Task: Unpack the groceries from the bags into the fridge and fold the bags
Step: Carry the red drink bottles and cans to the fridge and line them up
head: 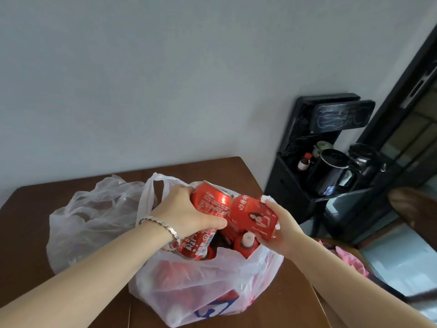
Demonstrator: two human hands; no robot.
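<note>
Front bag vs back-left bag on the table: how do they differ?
The front bag bulges with red drinks; back-left bag lies slumped, nothing plain inside. The front bag has a blue print; back-left bag looks plain. Over the front bag only: left hand gripping a Coke can, right hand pinching a red pack. Both: translucent white plastic on the brown table.

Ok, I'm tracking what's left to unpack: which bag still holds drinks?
The near bag with the blue print: red cans and bottles show at its mouth. The far-left bag lies slack and see-through.
</note>
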